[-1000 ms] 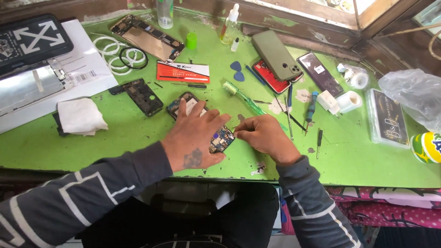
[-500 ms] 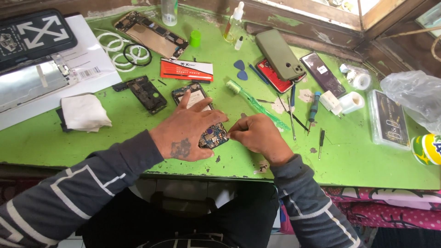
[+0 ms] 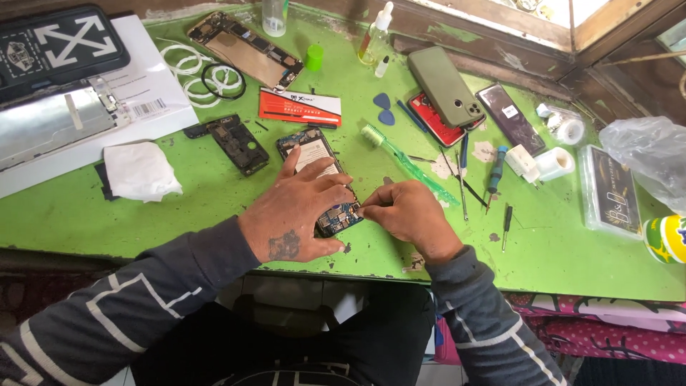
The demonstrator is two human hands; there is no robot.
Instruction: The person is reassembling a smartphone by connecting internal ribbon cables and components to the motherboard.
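Observation:
An opened phone (image 3: 314, 154) lies face down on the green table (image 3: 179, 207), its circuit board showing. My left hand (image 3: 293, 214) lies flat over its lower half, fingers spread, pressing it down. My right hand (image 3: 407, 214) sits just right of it, fingertips pinched at the phone's lower right corner (image 3: 346, 213). Whether the fingers hold a small part or tool is hidden.
A green toothbrush (image 3: 404, 163) lies right of the phone. Screwdrivers (image 3: 494, 179), tape rolls (image 3: 564, 132), stacked phones (image 3: 446, 93), a black board (image 3: 236, 143), a white cloth (image 3: 139, 171), a red battery pack (image 3: 300, 107), bottles (image 3: 375, 32) and a plastic bag (image 3: 650, 164) crowd the table.
The view shifted slightly. Both hands stay on the phone; my left hand has spread flatter over it, and my right fingertips remain at its lower corner.

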